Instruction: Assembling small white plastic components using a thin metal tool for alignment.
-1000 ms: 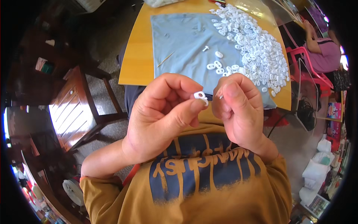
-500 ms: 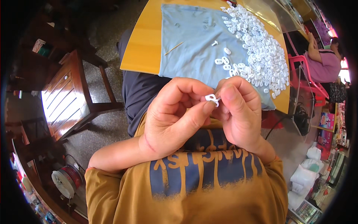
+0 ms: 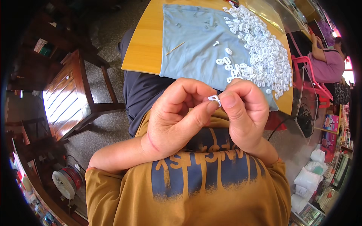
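Above my lap, my left hand (image 3: pixel 169 118) pinches a small white plastic piece (image 3: pixel 214 98) with holes in it, between thumb and forefinger. My right hand (image 3: pixel 247 113) meets it from the other side, thumb and fingertips pressed together at the piece's right end. The thin dark screw seen there earlier is now covered by the right thumb. Beyond my hands, a light blue cloth (image 3: pixel 196 35) covers much of the yellow table (image 3: pixel 141 52). Many oval white plastic pieces (image 3: pixel 267 56) with holes are heaped along its right side, and several loose ones (image 3: pixel 226 60) lie nearer its middle.
A thin wooden stick (image 3: pixel 175 48) and a small white T-shaped piece (image 3: pixel 216 43) lie on the cloth. A wooden chair (image 3: pixel 69 98) stands at the left. To the right, another person (image 3: pixel 327 62) sits by a red chair (image 3: pixel 313 81), with white bags (image 3: pixel 307 177) below.
My right thumb and fingers have shifted slightly and closed up against the white piece, covering the dark screw. My left hand has stayed almost in place.
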A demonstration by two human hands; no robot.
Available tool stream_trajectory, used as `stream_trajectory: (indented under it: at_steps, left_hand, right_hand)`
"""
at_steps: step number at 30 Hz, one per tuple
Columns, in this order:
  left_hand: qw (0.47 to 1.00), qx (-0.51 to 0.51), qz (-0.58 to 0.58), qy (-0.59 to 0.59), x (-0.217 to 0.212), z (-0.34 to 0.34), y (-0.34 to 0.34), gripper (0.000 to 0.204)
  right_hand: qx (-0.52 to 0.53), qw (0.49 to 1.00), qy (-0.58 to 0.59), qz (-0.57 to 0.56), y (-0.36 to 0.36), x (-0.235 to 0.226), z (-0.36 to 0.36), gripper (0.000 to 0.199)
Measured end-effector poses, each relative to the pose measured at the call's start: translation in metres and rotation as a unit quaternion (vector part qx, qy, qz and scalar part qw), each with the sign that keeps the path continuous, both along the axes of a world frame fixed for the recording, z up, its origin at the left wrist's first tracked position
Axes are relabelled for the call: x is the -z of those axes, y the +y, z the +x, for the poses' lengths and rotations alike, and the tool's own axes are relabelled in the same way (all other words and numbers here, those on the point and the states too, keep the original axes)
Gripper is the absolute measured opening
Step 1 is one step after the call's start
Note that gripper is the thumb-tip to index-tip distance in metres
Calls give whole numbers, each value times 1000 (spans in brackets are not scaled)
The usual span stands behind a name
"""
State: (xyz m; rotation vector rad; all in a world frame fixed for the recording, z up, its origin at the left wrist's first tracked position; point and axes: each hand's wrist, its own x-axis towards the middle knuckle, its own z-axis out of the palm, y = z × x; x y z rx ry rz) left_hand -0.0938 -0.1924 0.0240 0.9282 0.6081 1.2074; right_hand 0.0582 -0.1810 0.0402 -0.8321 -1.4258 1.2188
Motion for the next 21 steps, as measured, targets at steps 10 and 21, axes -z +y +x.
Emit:
stream_trajectory:
  at_steps: [10, 21]
  left_hand:
    - [974, -109, 149, 134, 11, 5, 0, 14]
    - [999, -43, 15, 25, 7, 4, -3, 12]
  right_hand:
    - [15, 997, -55, 57, 1, 4, -1, 9]
    - [-23, 999, 27, -20, -3, 3, 4, 14]
